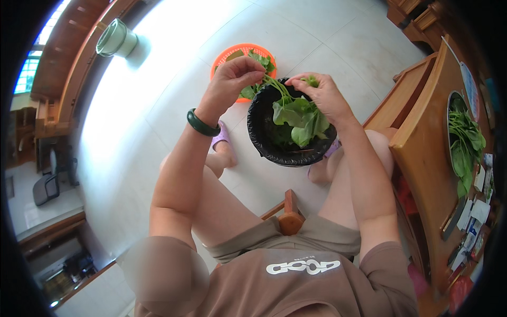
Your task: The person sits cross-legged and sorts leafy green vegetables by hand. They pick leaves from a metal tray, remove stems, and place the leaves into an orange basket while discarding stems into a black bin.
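My left hand, with a dark green bangle at the wrist, pinches the stem ends of a bunch of leafy greens. The stems slant from its fingertips towards the right, and the broad leaves hang down. My right hand is closed around part of the same greens, with a small green tip showing above the fingers. Under both hands stands a round bin lined with a black plastic bag; some green scraps lie inside. Behind my left hand, an orange perforated basket on the floor holds more leaves.
To the right, a wooden table bears a metal dish of leafy greens and several small items. A pale green bucket stands at the far left on the tiled floor. A wooden stool shows between my legs.
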Demonstrator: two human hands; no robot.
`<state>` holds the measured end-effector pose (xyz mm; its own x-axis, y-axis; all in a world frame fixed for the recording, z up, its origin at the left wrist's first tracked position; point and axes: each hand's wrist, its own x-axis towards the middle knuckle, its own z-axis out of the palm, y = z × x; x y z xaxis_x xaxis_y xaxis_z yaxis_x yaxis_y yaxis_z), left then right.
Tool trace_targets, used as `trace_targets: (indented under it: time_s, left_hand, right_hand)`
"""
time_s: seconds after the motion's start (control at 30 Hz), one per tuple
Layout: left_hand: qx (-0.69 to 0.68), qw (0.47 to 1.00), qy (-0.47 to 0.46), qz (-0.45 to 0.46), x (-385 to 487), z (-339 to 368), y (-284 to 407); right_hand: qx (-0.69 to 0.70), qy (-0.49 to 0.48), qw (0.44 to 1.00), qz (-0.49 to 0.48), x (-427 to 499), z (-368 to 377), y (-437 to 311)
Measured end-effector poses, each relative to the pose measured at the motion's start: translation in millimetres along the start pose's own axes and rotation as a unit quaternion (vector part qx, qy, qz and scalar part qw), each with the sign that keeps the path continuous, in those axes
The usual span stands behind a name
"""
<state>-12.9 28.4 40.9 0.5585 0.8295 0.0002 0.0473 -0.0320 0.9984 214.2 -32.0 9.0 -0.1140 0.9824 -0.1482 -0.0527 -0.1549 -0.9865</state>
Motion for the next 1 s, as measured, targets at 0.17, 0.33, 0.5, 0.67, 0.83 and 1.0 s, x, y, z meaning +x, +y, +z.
trace_targets:
  time_s: [0.17,0.33,0.5,0.67,0.83,1.0]
  left_hand:
    - [-0.002,0.999,-0.044,-0.015,-1,15,-6]
    - [0.025,0.998,-0.062,0.012,0,21,-8]
    - [0.016,0.997,-0.065,0.03,2,17,-3]
    - [0.125,0.989,-0.04,0.062,-2,19,-5]
    - [0.251,0.966,-0.007,0.062,-13,48,-14]
    - [0.239,0.97,-0.037,0.009,-29,61,-22]
  right_hand:
    - [0.034,-0.065,0.997,0.03,-5,13,-4]
    - [0.039,-0.118,0.984,0.125,-7,7,-13]
    - [0.085,-0.179,0.97,0.141,-5,1,-15]
    - [-0.068,-0.092,0.99,0.081,-4,4,-2]
    - [-0.399,0.078,0.909,-0.089,4,11,25]
    - [-0.381,0.2,0.886,-0.173,12,-8,22]
